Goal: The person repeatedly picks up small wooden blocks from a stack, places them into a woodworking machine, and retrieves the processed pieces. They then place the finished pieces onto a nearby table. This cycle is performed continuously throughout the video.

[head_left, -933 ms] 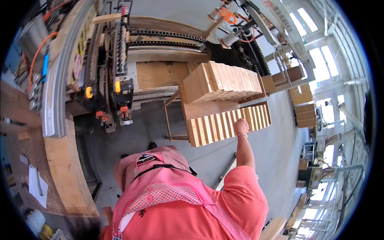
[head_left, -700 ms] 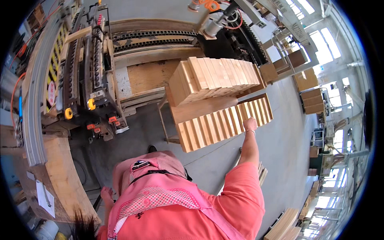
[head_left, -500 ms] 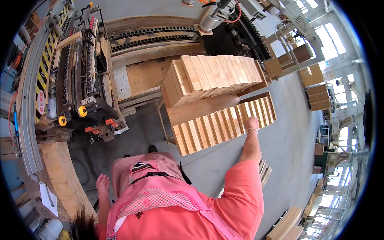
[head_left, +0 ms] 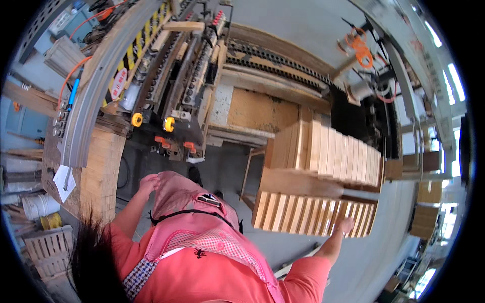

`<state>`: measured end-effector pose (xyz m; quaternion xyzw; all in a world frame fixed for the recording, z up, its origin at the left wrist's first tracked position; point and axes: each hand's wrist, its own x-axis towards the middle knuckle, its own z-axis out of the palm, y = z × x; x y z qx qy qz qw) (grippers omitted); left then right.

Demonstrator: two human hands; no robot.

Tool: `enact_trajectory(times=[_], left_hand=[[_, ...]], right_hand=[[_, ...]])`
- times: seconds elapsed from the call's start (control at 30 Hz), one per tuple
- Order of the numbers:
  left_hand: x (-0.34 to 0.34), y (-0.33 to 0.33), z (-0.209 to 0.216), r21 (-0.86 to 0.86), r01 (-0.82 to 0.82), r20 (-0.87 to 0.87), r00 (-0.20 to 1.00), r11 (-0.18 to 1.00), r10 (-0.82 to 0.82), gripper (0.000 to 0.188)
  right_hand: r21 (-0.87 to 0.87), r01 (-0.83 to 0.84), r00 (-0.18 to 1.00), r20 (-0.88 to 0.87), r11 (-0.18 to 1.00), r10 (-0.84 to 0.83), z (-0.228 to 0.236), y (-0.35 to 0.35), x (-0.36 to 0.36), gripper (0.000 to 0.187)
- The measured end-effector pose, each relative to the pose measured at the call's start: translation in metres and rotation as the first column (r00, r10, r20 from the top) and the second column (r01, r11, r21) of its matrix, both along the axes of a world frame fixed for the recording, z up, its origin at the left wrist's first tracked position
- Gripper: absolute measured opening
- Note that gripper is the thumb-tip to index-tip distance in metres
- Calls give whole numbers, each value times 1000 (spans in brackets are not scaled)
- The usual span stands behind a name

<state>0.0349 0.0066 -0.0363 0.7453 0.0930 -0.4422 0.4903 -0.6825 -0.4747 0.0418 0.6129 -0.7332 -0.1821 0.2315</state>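
A row of pale wooden strips (head_left: 298,214) stands side by side along the near edge of a wooden stand (head_left: 308,187). My right hand (head_left: 345,225) reaches down onto the right part of this row, its fingers bent over the top of a strip; the fingertips are partly hidden. Behind the row, a larger stack of similar wooden strips (head_left: 333,154) fills the far side of the stand. My left hand (head_left: 149,183) hangs beside the pink apron (head_left: 184,189), empty, with its fingers loosely apart.
On the left is a machine with clamp bars (head_left: 187,86) and yellow knobs (head_left: 168,124). A workbench (head_left: 101,171) carries a white paper (head_left: 64,183). Behind the stand lies a machine bed with chain tracks (head_left: 283,63). Stacked boards (head_left: 429,197) stand at the far right.
My view has turned, so the stand now appears lower and further right. My right hand stays on the strip row. The left hand has risen to the apron's side.
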Motion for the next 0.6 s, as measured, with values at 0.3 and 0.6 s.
enact_trajectory(times=[0.3,0.6], left_hand=[[82,-35,6,31,120,65,990,992,-122,30],[105,-28,1,123,139,51,988,983,-146,26]], right_hand=[[-22,211,973,99,977,-208,0,-20,4,24],[259,117,990,-109,959,-92,24,8,25,16]])
